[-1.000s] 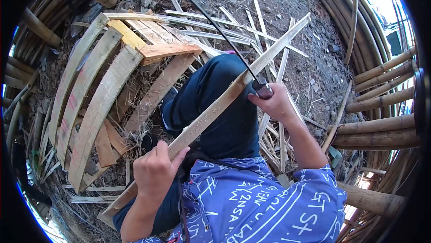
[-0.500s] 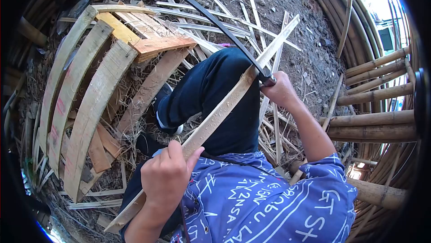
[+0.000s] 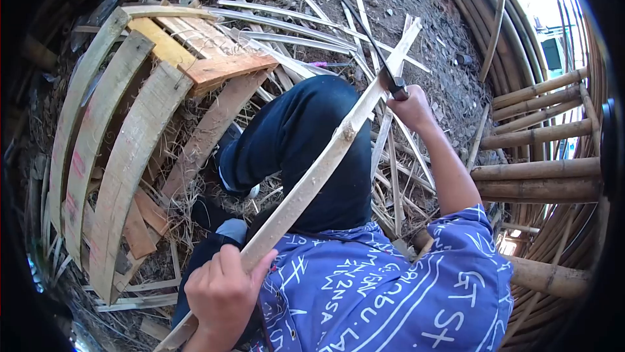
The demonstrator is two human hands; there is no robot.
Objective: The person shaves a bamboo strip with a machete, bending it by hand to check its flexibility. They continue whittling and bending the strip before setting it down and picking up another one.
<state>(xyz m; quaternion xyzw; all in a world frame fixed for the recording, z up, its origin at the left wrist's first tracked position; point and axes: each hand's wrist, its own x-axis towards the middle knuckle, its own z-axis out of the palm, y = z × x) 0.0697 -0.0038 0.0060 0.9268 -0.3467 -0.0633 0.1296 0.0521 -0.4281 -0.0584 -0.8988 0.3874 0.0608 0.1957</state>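
Note:
My left hand point(image 3: 221, 290) is wrapped round the lower part of a long split bamboo strip point(image 3: 303, 183), which slants up to the right across my raised knee. A rough node shows partway along the strip. My right hand point(image 3: 411, 108) grips the dark handle of a long, thin-bladed machete point(image 3: 370, 34). Its blade points up and to the left, crossing the strip near the strip's far end and seeming to touch it. The palm sides of both hands are hidden.
A slatted wooden crate point(image 3: 140, 150) stands to the left with shavings on it. Split strips point(image 3: 286, 23) litter the ground beyond my knee point(image 3: 312, 131). Bamboo poles point(image 3: 547, 134) fill the right side. A pink-handled object point(image 3: 319, 64) lies among the strips.
The machete has moved up along the strip, past the node toward the far end, its blade now more upright. My left hand and the strip have shifted down and left.

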